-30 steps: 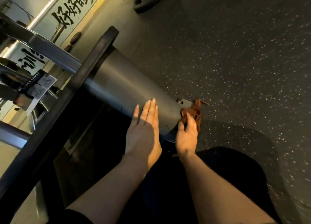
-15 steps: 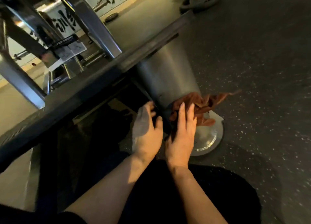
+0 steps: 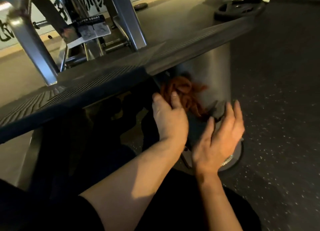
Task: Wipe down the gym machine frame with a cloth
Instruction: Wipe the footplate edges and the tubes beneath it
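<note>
The cloth (image 3: 184,92), rust-brown and crumpled, lies against the grey leg (image 3: 214,78) of the machine frame, just under the ribbed dark platform (image 3: 107,81). The left hand (image 3: 168,117) holds it from below, its fingers curled into the folds and pressing it to the metal. The right hand (image 3: 219,138) is beside the leg, lower down, with fingers spread and relaxed, gripping nothing. Motion blur softens both hands. The right hand hides part of the round foot (image 3: 238,154), and the space under the platform is too dark to read.
</note>
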Demonstrator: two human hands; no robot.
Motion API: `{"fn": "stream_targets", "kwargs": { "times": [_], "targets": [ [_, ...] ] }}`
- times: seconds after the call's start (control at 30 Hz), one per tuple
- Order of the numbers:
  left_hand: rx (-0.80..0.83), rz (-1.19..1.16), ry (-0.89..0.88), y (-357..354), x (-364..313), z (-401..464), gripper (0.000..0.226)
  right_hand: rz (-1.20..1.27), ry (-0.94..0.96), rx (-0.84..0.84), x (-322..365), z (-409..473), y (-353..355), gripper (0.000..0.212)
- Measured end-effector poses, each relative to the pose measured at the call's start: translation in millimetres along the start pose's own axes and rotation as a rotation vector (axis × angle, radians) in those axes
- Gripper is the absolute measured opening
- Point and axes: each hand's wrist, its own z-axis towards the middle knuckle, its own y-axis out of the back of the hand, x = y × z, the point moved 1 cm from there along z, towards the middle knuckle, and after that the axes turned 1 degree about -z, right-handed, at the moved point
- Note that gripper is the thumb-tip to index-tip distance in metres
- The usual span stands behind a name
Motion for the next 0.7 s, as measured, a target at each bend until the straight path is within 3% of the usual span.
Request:
{"fn": "stream_targets", "kwargs": {
  "times": [0.1,0.2,0.4,0.5,0.6,0.7],
  "targets": [
    [0.247,0.102,-0.118,-14.4,-7.6,-28.0,0.059,0.138,-0.096,0.155,-7.8,8.9,-10.7,0.050],
    [0.362,0.160,-0.074,-21.9,6.1,-34.3,0.071,0.246,-0.150,0.176,-16.5,4.5,-8.2,0.051],
    [0.434,0.053,0.276,-35.0,20.9,-41.3,0.053,0.449,-0.241,0.163,-25.0,9.5,2.1,0.042],
    [0.343,0.137,0.136,-39.6,8.4,-53.3,0.072,0.573,-0.357,0.194,-25.0,15.5,10.7,0.030],
    [0.209,0.170,-0.086,-38.2,-5.2,-59.9,0.075,0.601,-0.383,0.207,-23.0,19.1,15.4,0.026],
    [0.179,0.212,-0.056,-42.5,10.3,-55.8,0.070,0.584,-0.430,0.170,-27.3,13.3,17.2,0.027]
  ]
}}
